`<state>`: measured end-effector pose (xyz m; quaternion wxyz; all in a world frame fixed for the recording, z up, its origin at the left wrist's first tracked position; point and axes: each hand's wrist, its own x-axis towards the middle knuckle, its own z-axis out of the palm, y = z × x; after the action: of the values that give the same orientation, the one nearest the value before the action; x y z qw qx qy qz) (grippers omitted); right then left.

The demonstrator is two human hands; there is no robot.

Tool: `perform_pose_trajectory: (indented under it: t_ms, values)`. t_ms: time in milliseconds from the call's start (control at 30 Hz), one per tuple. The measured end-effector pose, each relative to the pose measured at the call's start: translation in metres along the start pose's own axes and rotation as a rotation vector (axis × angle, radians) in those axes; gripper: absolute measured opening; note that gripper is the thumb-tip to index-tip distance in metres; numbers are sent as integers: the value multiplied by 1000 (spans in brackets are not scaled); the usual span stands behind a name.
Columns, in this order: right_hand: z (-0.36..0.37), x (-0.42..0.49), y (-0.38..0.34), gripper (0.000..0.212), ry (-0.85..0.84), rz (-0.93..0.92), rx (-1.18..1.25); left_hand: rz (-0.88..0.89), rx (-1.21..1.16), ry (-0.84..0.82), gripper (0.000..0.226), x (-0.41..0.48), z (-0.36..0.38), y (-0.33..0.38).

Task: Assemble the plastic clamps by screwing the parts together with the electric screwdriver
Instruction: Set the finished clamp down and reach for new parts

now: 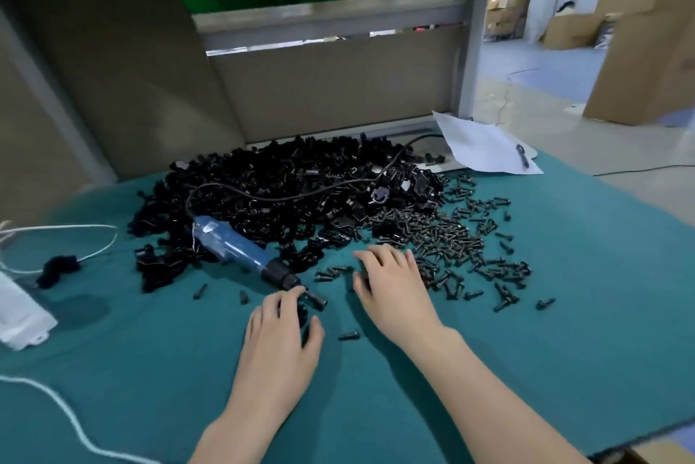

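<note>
While the left hand (286,328) curls its fingers and thumb round a small black part (303,313) low on the teal mat (489,369), a stray screw (349,335) lies between the two wrists. The right hand (393,285) rests just beyond, fingers stretched and loose over the near edge of the screws (451,237). A dark bit sits by its thumb, but nothing is plainly pinched there. The part looks light, stiff and smooth, so it is probably best pinched by its flat faces with the hole left clear. The screws are tiny and likely to roll, and would best be lifted one at a time between thumb and forefinger. The screwdriver (233,245) lies on its side, its tip almost at the left fingertips and its blue barrel running back into the pile (282,192) of clamp parts. It is likely the heaviest thing here and rigid, and the blue barrel suits a full fist better than the black collar. Its cable (263,196) loops over the pile and may drag or snag loose parts when lifted. Farther back, a pen (522,157) lies on a paper (477,147).
</note>
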<state>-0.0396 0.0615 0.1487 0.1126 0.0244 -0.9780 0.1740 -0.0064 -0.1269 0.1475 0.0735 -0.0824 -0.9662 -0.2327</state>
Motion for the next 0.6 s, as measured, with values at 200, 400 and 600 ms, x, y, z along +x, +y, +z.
perform_pose_trajectory:
  t_ms: [200, 400, 600]
  values:
    - [4, 17, 5, 39, 26, 7, 14, 141, -46, 23, 28, 3, 6, 3]
    - [1, 18, 13, 29, 188, 19, 199, 304, 140, 180, 36, 27, 15, 14]
    - [-7, 23, 26, 41, 315, 166, 140, 109, 333, 204, 47, 77, 25, 22]
